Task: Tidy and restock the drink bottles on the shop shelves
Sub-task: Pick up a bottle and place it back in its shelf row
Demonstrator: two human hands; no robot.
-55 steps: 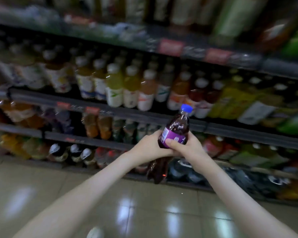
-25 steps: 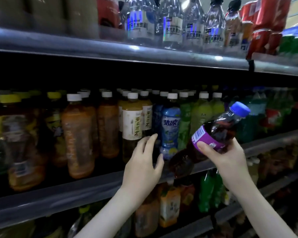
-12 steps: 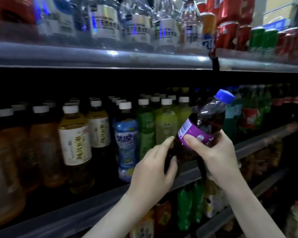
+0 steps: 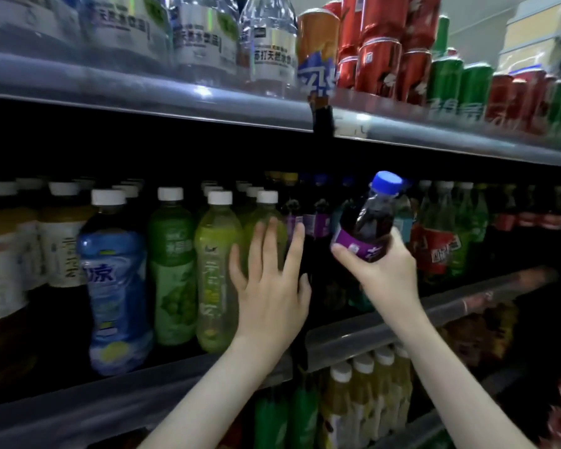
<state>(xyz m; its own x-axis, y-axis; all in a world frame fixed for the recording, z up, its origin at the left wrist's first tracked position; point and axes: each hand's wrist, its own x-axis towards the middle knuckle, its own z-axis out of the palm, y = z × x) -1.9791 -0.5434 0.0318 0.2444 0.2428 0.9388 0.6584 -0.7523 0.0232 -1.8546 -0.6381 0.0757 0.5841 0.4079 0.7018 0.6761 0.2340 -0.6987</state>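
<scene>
The bottle [image 4: 366, 222] is gripped low on its body by the right hand [image 4: 382, 270], with the thumb laid across the label [image 4: 358, 247] and the fingers curled round behind. It is held in the air in front of the middle shelf [image 4: 402, 322], above the rim and not yet set down. It is tilted, with the cap [image 4: 386, 183] leaning up and to the right. The low grip is judged to leave the neck free, so the base can be slid in first.

The left hand [image 4: 269, 286] is kept open, its fingers [image 4: 266, 241] straight and spread. It is laid flat against the rightmost of the green bottles [image 4: 217, 254] (actual contact cannot be settled from this angle). This is judged to be a steadying or pushing hold, meant to keep the green bottles from toppling into the dark gap beside them. Just behind that gap a purple row [image 4: 318, 218] is seen, with labels like the held bottle's, so the slot is taken to be the intended place.

The bottle itself is small and made of clear plastic. It is filled with a dark, grape-coloured drink and closed with a bright blue cap. A purple label with a pale panel is wrapped round its middle, but the print is too blurred to be read. No dent or leak can be made out.
</scene>
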